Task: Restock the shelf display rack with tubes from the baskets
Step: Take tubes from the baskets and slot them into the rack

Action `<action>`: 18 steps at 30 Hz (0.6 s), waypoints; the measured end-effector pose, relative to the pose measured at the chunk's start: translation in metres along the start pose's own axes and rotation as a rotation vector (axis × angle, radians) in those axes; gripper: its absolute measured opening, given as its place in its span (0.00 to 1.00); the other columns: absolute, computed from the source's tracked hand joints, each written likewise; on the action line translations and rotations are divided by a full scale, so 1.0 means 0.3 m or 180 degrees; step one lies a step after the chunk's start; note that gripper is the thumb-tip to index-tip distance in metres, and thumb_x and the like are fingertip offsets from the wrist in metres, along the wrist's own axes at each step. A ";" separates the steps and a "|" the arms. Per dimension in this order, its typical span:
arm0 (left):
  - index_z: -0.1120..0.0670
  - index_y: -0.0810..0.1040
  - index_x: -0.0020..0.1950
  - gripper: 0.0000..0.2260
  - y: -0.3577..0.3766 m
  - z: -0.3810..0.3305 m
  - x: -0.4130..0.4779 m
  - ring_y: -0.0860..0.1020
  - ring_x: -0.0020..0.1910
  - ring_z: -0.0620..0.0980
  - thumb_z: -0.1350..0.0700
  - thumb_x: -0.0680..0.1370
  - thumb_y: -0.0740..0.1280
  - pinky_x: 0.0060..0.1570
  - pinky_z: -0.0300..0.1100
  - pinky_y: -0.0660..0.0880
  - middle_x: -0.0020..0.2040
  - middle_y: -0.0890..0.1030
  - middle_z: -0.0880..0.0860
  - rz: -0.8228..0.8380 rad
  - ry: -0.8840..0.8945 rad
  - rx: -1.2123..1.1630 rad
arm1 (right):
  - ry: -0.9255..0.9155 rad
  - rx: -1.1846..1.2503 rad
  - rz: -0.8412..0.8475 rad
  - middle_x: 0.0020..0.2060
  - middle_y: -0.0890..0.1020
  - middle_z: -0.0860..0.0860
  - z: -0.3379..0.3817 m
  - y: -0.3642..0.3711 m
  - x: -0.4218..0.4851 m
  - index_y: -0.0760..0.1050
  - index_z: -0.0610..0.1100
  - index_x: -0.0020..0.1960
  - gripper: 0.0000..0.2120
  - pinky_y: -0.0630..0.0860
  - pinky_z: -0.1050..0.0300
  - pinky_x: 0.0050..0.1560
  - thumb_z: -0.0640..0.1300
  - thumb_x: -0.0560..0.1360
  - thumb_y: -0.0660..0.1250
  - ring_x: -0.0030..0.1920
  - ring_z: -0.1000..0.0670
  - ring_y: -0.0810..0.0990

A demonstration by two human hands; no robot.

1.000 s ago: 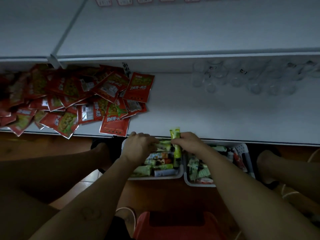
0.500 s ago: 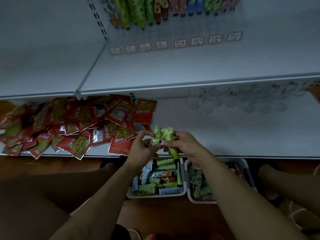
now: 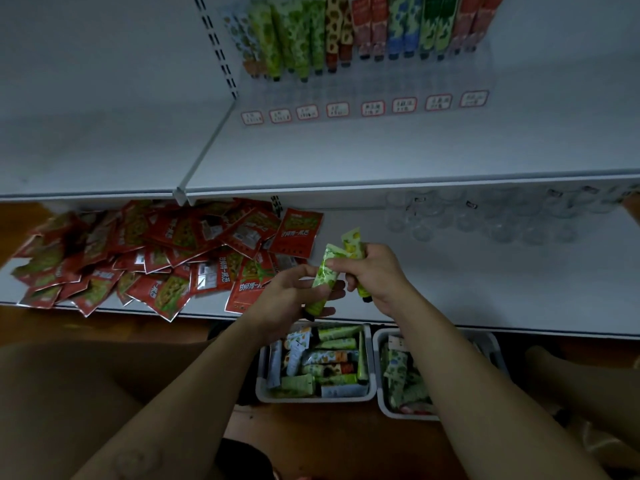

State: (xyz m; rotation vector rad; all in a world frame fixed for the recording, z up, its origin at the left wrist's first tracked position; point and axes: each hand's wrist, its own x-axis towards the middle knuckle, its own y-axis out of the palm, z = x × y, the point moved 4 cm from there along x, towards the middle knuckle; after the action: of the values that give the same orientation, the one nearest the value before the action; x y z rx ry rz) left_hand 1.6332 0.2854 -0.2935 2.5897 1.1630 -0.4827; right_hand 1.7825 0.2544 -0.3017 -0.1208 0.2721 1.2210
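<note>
Mid-frame, the left hand (image 3: 291, 301) grips a pale green tube (image 3: 325, 276) and the right hand (image 3: 377, 271) a yellow tube (image 3: 353, 245), long axes pointing up-frame toward the display rack (image 3: 346, 86) at top centre, marginally nearer the right hand.

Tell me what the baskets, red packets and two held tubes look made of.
Baskets: pale moulded plastic, matt, thick rounded rims. Red packets: glossy printed foil or film, likely; silvery backs show. Light green tube in the left hand and yellow tube in the right hand: soft printed plastic, probably; flat crimped ends.
</note>
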 end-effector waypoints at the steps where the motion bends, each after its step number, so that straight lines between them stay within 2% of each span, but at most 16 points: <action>1: 0.65 0.73 0.57 0.09 -0.003 -0.016 -0.003 0.80 0.56 0.58 0.67 0.77 0.64 0.56 0.59 0.76 0.54 0.81 0.63 0.0039 -0.0013 0.0044 | -0.0043 -0.0016 0.0001 0.23 0.73 0.46 0.015 0.000 0.000 0.77 0.41 0.33 0.10 0.68 0.59 0.27 0.41 0.69 0.76 0.23 0.50 0.69; 3: 0.62 0.76 0.54 0.07 -0.014 -0.062 -0.010 0.81 0.52 0.55 0.64 0.77 0.66 0.52 0.54 0.78 0.52 0.82 0.62 0.0052 0.0004 0.0434 | -0.0098 0.0005 0.0044 0.23 0.72 0.47 0.047 0.003 -0.002 0.77 0.42 0.32 0.10 0.68 0.58 0.27 0.40 0.68 0.76 0.23 0.51 0.68; 6: 0.61 0.78 0.47 0.09 -0.036 -0.156 -0.018 0.79 0.38 0.51 0.56 0.74 0.71 0.40 0.42 0.77 0.41 0.80 0.61 -0.0160 0.0294 0.1343 | -0.0155 0.0031 0.0255 0.24 0.73 0.48 0.114 0.018 -0.010 0.78 0.43 0.34 0.08 0.69 0.57 0.29 0.41 0.69 0.76 0.25 0.50 0.69; 9: 0.58 0.81 0.42 0.09 -0.057 -0.262 -0.024 0.78 0.32 0.46 0.53 0.72 0.74 0.35 0.41 0.75 0.36 0.82 0.58 -0.0601 0.0698 0.1798 | -0.0273 0.0034 0.0528 0.29 0.75 0.49 0.197 0.036 -0.025 0.76 0.43 0.42 0.05 0.71 0.55 0.35 0.43 0.75 0.69 0.30 0.51 0.72; 11: 0.56 0.82 0.41 0.07 -0.072 -0.324 -0.023 0.80 0.33 0.47 0.53 0.73 0.73 0.38 0.45 0.77 0.36 0.83 0.54 -0.0819 0.0906 0.1769 | -0.0312 0.0096 0.0716 0.34 0.77 0.48 0.259 0.042 -0.030 0.75 0.42 0.48 0.03 0.73 0.52 0.43 0.41 0.78 0.64 0.35 0.51 0.75; 13: 0.55 0.83 0.42 0.07 -0.084 -0.376 -0.017 0.83 0.39 0.53 0.51 0.72 0.74 0.46 0.52 0.80 0.39 0.84 0.55 -0.0915 0.1032 0.1723 | -0.0375 0.0170 0.0835 0.38 0.78 0.47 0.323 0.043 -0.033 0.75 0.41 0.51 0.05 0.76 0.53 0.46 0.35 0.79 0.61 0.38 0.51 0.77; 16: 0.58 0.82 0.42 0.12 -0.092 -0.454 -0.015 0.81 0.39 0.60 0.50 0.69 0.76 0.46 0.58 0.78 0.41 0.83 0.62 -0.1022 0.1191 0.1323 | -0.0452 0.0020 0.0824 0.41 0.82 0.47 0.381 0.043 -0.037 0.77 0.42 0.51 0.06 0.79 0.48 0.51 0.34 0.78 0.63 0.41 0.50 0.81; 18: 0.64 0.80 0.43 0.14 -0.089 -0.507 -0.013 0.79 0.38 0.59 0.54 0.69 0.76 0.46 0.59 0.78 0.43 0.80 0.67 -0.0906 0.1307 0.0839 | -0.0539 -0.0290 0.0741 0.42 0.84 0.46 0.402 0.038 -0.041 0.79 0.43 0.49 0.05 0.78 0.43 0.56 0.36 0.76 0.66 0.45 0.45 0.83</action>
State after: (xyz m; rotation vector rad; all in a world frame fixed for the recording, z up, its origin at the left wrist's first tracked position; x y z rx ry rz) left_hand 1.6398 0.3556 -0.1561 2.8471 1.7223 -0.1655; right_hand 1.7849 0.2757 -0.1818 -0.0649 0.0838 1.4663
